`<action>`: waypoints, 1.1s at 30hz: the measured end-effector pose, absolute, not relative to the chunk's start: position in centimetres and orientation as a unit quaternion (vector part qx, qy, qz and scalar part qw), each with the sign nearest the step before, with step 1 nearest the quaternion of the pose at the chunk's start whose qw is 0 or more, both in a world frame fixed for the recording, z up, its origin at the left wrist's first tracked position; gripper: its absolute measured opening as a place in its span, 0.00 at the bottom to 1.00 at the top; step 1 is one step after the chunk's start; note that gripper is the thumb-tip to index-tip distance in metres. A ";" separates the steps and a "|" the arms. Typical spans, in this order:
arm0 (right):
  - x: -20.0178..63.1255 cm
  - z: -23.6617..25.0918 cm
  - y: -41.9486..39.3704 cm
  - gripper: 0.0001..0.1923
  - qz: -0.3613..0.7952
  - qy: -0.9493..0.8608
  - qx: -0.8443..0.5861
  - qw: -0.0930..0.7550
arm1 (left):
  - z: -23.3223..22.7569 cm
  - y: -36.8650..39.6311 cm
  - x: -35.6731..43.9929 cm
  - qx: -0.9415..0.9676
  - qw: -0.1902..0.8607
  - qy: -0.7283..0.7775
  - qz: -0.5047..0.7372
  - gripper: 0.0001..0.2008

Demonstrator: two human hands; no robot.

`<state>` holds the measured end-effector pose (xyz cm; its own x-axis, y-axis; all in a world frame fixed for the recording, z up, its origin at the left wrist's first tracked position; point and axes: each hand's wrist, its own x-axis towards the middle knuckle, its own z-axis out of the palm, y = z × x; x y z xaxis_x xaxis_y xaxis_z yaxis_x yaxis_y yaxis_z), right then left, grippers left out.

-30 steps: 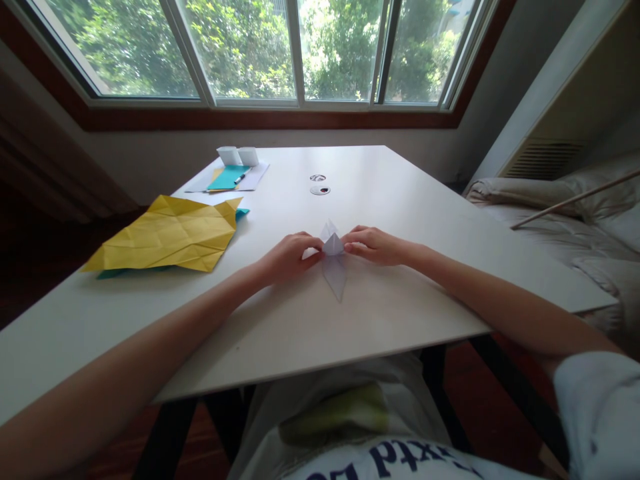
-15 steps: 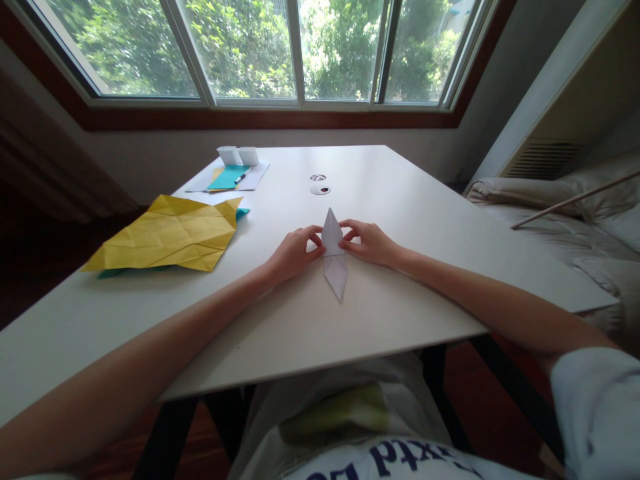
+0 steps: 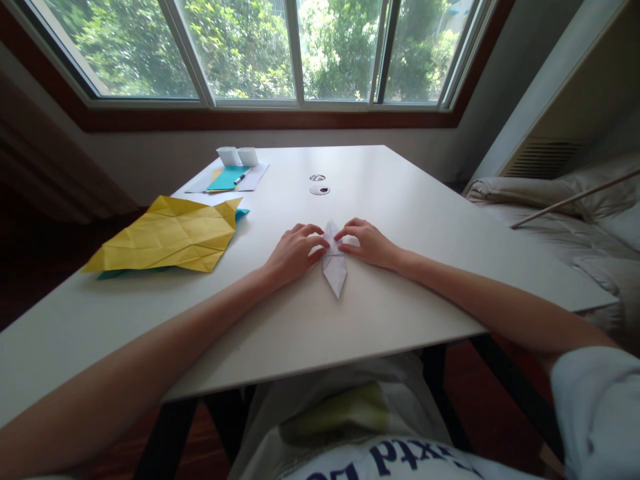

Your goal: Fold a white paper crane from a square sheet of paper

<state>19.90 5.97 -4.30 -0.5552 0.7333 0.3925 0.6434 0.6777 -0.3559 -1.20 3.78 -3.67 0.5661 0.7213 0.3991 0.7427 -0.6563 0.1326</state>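
A narrow white folded paper (image 3: 335, 272), pointed at both ends, lies on the table in front of me. A crease runs across its middle. My left hand (image 3: 297, 252) is at the paper's left side, thumb and fingertips curled onto the upper half. From the right, my right hand (image 3: 369, 243) holds the other edge of that half between thumb and bent fingers. My fingertips partly cover the upper half. The lower point is uncovered and faces me.
A creased yellow sheet (image 3: 170, 233) lies on the white table (image 3: 290, 333) at left, over a teal one. Farther back are white folded paper pieces (image 3: 237, 157), a teal sheet (image 3: 228, 178) and a marker (image 3: 242, 177). Two round cutouts (image 3: 320, 191) lie beyond my hands.
The upper half of the folded paper has come down flatter, and its tip appears lower. My fingers have shifted inward onto it from its side edges.
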 end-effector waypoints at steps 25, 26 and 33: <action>19.5 -3.7 5.2 0.14 0.042 -0.895 -0.387 0.218 | -3.6 4.2 -1.1 -0.877 -0.072 -0.412 -0.238 0.11; 19.6 -3.7 5.3 0.14 0.048 -0.896 -0.384 0.217 | -3.7 4.3 -1.2 -0.877 -0.076 -0.410 -0.237 0.11; 20.7 -3.5 6.0 0.14 0.110 -0.914 -0.337 0.195 | -3.7 4.6 -2.0 -0.891 -0.075 -0.394 -0.214 0.12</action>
